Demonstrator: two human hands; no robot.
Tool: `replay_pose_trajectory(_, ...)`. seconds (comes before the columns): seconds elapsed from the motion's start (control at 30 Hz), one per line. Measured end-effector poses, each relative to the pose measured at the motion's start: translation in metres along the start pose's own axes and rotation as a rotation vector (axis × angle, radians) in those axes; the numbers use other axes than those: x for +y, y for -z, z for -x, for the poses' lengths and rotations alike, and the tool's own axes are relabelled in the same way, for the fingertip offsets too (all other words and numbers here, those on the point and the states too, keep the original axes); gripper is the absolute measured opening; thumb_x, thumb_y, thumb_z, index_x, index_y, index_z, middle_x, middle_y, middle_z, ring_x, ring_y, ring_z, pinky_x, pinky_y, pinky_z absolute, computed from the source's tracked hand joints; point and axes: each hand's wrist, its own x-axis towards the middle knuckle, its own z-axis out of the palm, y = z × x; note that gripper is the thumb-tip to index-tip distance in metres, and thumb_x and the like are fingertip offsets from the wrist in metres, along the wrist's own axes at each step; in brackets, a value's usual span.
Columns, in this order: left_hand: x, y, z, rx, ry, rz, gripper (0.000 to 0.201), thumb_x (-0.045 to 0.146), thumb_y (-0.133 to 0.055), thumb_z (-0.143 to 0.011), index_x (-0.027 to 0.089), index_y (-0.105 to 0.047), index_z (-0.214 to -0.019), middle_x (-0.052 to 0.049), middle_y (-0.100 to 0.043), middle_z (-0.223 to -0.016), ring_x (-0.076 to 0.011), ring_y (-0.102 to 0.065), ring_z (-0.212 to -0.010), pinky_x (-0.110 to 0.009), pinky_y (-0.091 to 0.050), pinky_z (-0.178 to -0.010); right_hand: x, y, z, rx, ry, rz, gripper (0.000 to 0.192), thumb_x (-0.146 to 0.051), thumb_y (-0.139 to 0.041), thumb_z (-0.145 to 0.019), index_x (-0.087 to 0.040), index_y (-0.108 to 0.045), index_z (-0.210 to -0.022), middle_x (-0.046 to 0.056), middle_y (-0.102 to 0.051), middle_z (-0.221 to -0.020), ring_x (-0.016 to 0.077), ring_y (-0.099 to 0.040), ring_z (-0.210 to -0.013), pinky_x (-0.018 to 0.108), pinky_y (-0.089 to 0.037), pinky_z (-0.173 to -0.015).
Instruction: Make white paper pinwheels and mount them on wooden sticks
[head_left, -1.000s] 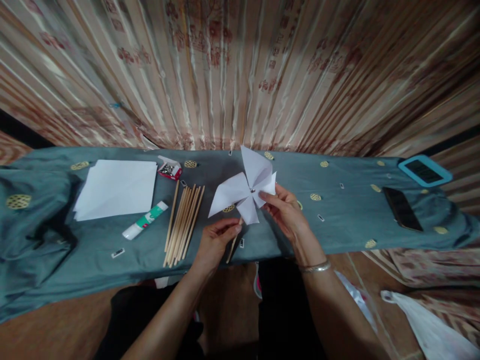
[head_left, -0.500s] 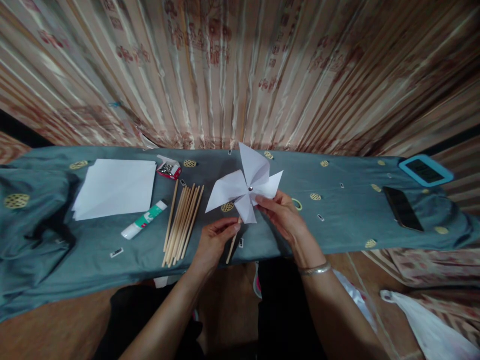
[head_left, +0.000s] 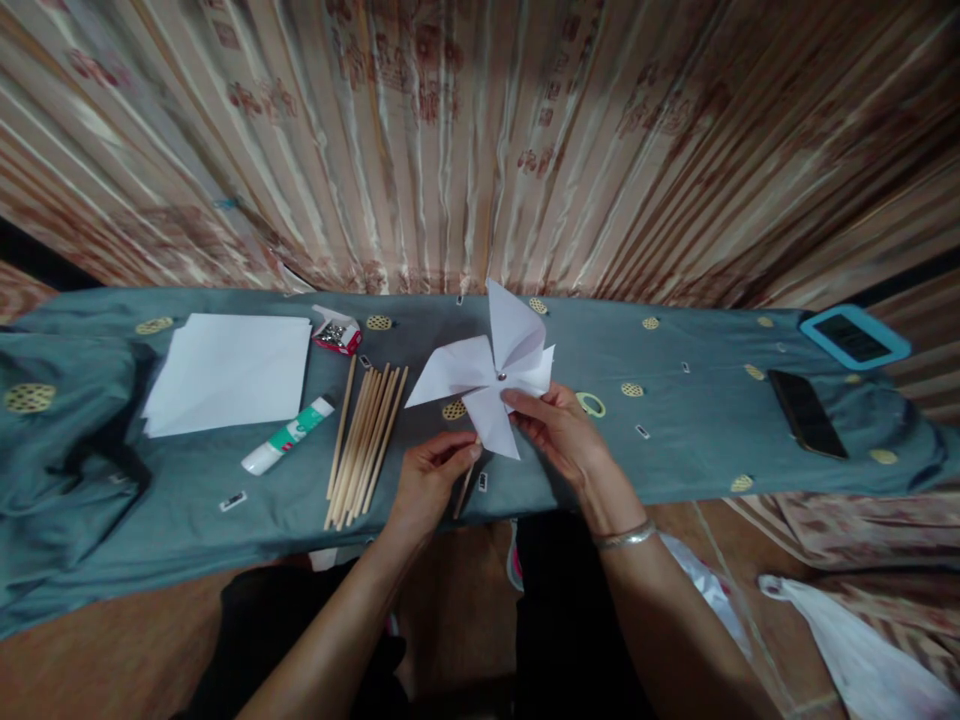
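Pinwheel (head_left: 491, 375) rotated (pins in box (head_left: 337, 333))

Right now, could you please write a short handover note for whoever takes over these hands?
Left hand: pinching the thin wooden stick of the white paper pinwheel.
Right hand: fingers on the pinwheel's lower right blade.
Done: blades folded, pinned at the centre, mounted on the stick.
On the teal cloth: loose wooden sticks, white paper sheets, glue tube, pin box.
Left: paper and sticks remain unused.

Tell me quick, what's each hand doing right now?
Left hand: closed on the pinwheel's wooden stick.
Right hand: pinching a blade of the white paper pinwheel.
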Motion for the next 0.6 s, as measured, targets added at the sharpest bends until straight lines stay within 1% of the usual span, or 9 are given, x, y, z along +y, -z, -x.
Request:
replay_pose_trajectory(0.1, -0.001, 0.000, 0.001, 0.003, -0.021, 0.003, 0.021, 0.030, -0.081, -0.055, 0.020, -0.078, -0.073, -0.002, -0.075, -0.077, -0.0166, -0.063, -0.075, -0.029, -0.047, -0.079, 0.002, -0.001, 0.000, -0.004, -0.010, -0.038, 0.027, -0.024, -0.090, -0.050, -0.020, -0.074, -0.071, -0.001, -0.075, -0.075, 0.0108, -0.064, -0.063, 0.021, -0.053, -0.059)
replay_pose_trajectory(0.3, -0.006, 0.000, 0.000, 0.021, -0.064, 0.003, 0.018, 0.027, -0.079, -0.057, 0.020, -0.078, -0.073, -0.002, -0.074, -0.076, -0.0167, -0.063, -0.075, -0.029, -0.047, -0.078, 0.008, -0.007, -0.002, 0.009, -0.014, -0.100, 0.028, -0.022, -0.090, -0.049, -0.019, -0.074, -0.072, -0.002, -0.074, -0.072, 0.0095, -0.064, -0.061, 0.018, -0.053, -0.056)
replay_pose_trajectory(0.4, -0.007, 0.001, 0.000, 0.019, -0.083, -0.010, 0.018, 0.027, -0.078, -0.059, 0.019, -0.078, -0.075, -0.002, -0.074, -0.076, -0.0173, -0.064, -0.076, -0.029, -0.047, -0.079, 0.011, -0.011, -0.003, 0.021, -0.024, -0.117, 0.027, -0.024, -0.090, -0.048, -0.019, -0.073, -0.069, -0.002, -0.073, -0.070, 0.0103, -0.063, -0.059, 0.020, -0.053, -0.055)
replay_pose_trajectory(0.5, -0.006, 0.002, 0.000, 0.028, -0.063, -0.001, 0.018, 0.027, -0.080, -0.058, 0.020, -0.078, -0.075, -0.002, -0.075, -0.078, -0.0168, -0.064, -0.076, -0.028, -0.047, -0.080, 0.011, -0.012, -0.002, 0.012, -0.042, -0.111, 0.026, -0.026, -0.089, -0.050, -0.020, -0.072, -0.069, -0.002, -0.074, -0.071, 0.0115, -0.063, -0.061, 0.023, -0.053, -0.058)
replay_pose_trajectory(0.6, -0.004, 0.002, 0.000, 0.047, 0.005, 0.071, 0.024, 0.029, -0.083, -0.054, 0.020, -0.078, -0.075, -0.003, -0.076, -0.076, -0.0165, -0.064, -0.073, -0.028, -0.048, -0.078, 0.006, -0.006, -0.001, -0.006, -0.019, -0.056, 0.030, -0.031, -0.087, -0.054, -0.022, -0.074, -0.079, -0.001, -0.075, -0.081, 0.0125, -0.063, -0.067, 0.024, -0.053, -0.062)
